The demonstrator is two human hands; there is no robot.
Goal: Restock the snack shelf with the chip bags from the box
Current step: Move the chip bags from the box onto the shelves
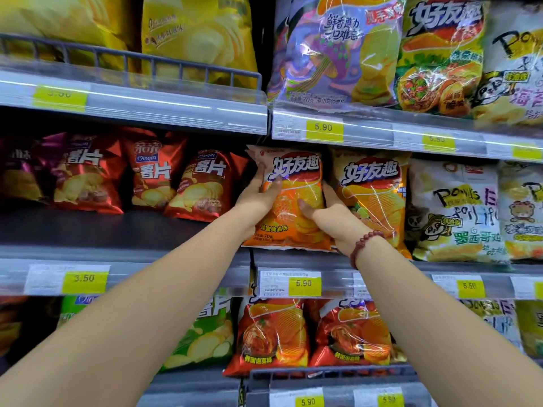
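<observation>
An orange chip bag (293, 183) stands upright at the left end of the middle right-hand shelf (308, 261). My left hand (258, 198) grips its left edge, thumb on the front. My right hand (332, 218), with a red bead bracelet on the wrist, holds its lower right side. Right beside it stands a matching orange and yellow bag (376, 198). The box is not in view.
Red foil bags (152, 174) fill the middle left shelf, with bare dark shelf in front of them. White cartoon bags (455, 212) stand further right. Purple, yellow and orange bags line the top shelves. Red bags (270, 336) and a green bag sit below. Yellow price tags line the shelf rails.
</observation>
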